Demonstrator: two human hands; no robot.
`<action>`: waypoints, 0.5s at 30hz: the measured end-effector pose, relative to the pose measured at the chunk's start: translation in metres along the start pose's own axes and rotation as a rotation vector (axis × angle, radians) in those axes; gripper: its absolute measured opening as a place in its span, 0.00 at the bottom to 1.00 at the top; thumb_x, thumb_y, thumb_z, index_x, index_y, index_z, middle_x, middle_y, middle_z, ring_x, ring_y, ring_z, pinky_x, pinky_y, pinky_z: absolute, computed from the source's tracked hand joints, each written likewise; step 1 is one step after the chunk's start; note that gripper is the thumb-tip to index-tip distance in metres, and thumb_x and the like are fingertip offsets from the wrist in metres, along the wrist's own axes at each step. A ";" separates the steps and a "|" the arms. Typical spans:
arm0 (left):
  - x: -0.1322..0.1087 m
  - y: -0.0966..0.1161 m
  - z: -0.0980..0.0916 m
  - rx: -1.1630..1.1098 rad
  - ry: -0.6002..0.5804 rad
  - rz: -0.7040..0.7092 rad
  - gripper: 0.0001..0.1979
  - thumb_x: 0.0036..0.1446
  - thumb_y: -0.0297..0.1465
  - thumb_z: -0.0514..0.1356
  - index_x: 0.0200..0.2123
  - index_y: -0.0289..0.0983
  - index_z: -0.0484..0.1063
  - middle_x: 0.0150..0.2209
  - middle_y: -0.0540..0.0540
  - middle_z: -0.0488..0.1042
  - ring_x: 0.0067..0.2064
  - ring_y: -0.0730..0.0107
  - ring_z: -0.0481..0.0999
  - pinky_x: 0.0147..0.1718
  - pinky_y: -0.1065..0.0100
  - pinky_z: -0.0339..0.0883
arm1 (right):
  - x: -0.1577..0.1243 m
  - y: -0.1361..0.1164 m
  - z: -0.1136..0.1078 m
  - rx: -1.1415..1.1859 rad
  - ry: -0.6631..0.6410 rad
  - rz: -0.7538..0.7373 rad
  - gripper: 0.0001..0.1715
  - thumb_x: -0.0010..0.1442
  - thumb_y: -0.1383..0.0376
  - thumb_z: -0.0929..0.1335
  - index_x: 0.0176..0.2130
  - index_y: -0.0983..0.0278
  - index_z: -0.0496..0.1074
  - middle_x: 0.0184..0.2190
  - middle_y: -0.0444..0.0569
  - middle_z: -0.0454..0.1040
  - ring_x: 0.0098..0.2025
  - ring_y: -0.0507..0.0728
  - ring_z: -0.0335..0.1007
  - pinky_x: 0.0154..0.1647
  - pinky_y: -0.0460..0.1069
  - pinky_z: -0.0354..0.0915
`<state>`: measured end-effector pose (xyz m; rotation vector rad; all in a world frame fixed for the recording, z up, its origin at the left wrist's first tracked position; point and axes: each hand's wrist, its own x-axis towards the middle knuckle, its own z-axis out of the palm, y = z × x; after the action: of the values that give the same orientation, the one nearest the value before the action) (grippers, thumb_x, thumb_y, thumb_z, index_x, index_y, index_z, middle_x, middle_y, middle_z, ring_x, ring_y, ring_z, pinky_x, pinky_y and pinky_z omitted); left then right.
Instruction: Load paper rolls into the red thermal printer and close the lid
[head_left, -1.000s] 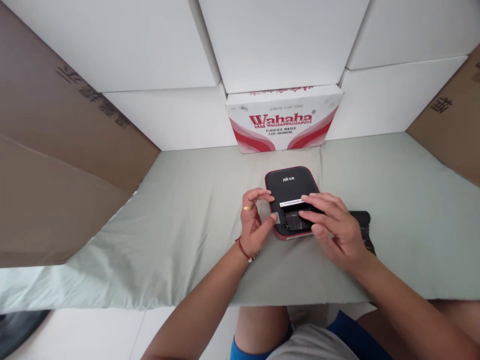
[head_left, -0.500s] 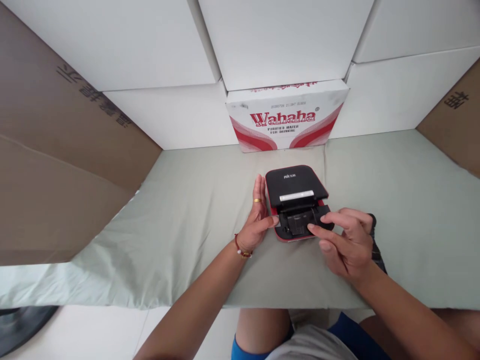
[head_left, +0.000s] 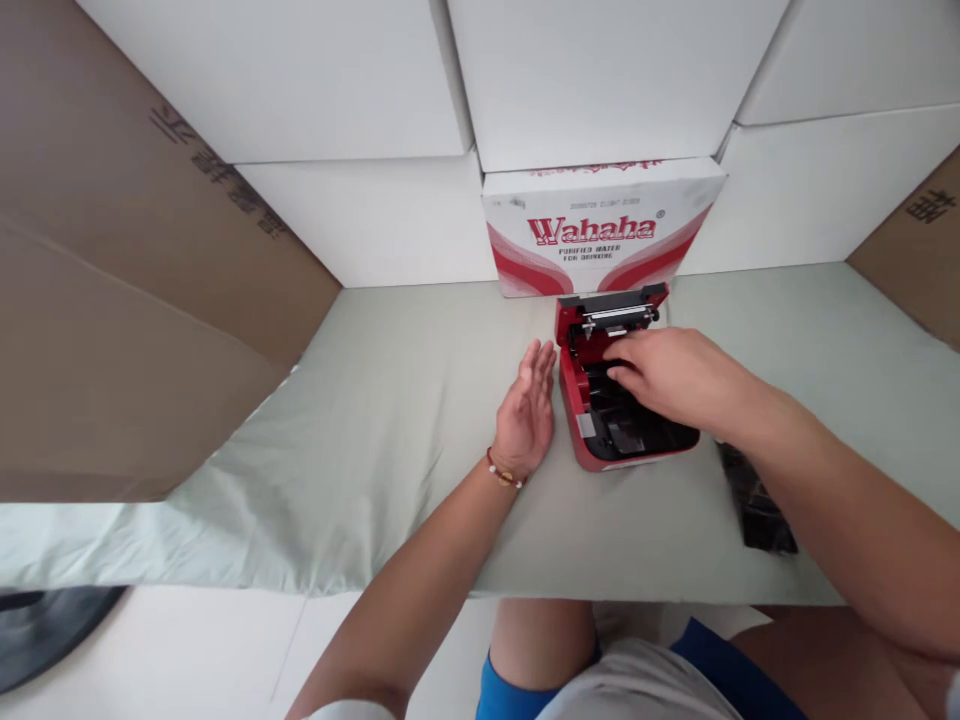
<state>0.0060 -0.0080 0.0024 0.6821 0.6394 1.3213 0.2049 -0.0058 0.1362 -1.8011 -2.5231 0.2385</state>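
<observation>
A small red and black printer-like device (head_left: 592,440) sits on the pale green cloth with its lid (head_left: 613,305) swung up and back, showing a dark inner bay. My left hand (head_left: 527,412) stands flat and open against the device's left side, fingers straight. My right hand (head_left: 670,372) reaches over the open bay, fingertips curled down near the hinge; whether they hold anything is hidden. A dark flat object (head_left: 756,500) lies on the cloth under my right forearm.
A white "Wahaha" carton (head_left: 600,225) stands just behind the device among stacked white boxes (head_left: 315,90). Brown cardboard (head_left: 112,280) walls the left side and the far right. The cloth-covered table (head_left: 390,420) ends at its front edge above my knees.
The device's lid went from closed to fully swung back. My right hand moved from the front of the device up into the open bay. My left hand flattened against the side.
</observation>
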 end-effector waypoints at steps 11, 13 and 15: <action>0.012 0.022 -0.006 -0.271 0.122 -0.137 0.15 0.62 0.44 0.68 0.42 0.39 0.76 0.39 0.46 0.80 0.40 0.68 0.83 0.45 0.64 0.78 | 0.028 -0.020 0.026 -0.224 -0.063 0.091 0.15 0.64 0.67 0.69 0.47 0.60 0.84 0.42 0.62 0.88 0.41 0.68 0.85 0.36 0.56 0.72; 0.011 0.023 -0.006 -0.269 0.106 -0.142 0.13 0.54 0.31 0.71 0.32 0.40 0.67 0.28 0.55 0.69 0.28 0.77 0.72 0.32 0.72 0.70 | 0.028 -0.017 0.027 -0.224 -0.083 0.096 0.11 0.61 0.67 0.71 0.42 0.60 0.85 0.41 0.62 0.87 0.42 0.69 0.85 0.37 0.57 0.73; 0.010 0.024 -0.006 -0.223 0.078 -0.166 0.26 0.47 0.21 0.72 0.27 0.41 0.53 0.22 0.61 0.55 0.21 0.82 0.59 0.23 0.75 0.55 | 0.029 -0.014 0.028 -0.222 -0.101 0.097 0.08 0.59 0.68 0.73 0.38 0.61 0.85 0.40 0.63 0.87 0.41 0.70 0.84 0.37 0.57 0.73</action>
<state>-0.0131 0.0051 0.0164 0.3896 0.5872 1.2461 0.1787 0.0140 0.1092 -2.0437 -2.6252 0.0549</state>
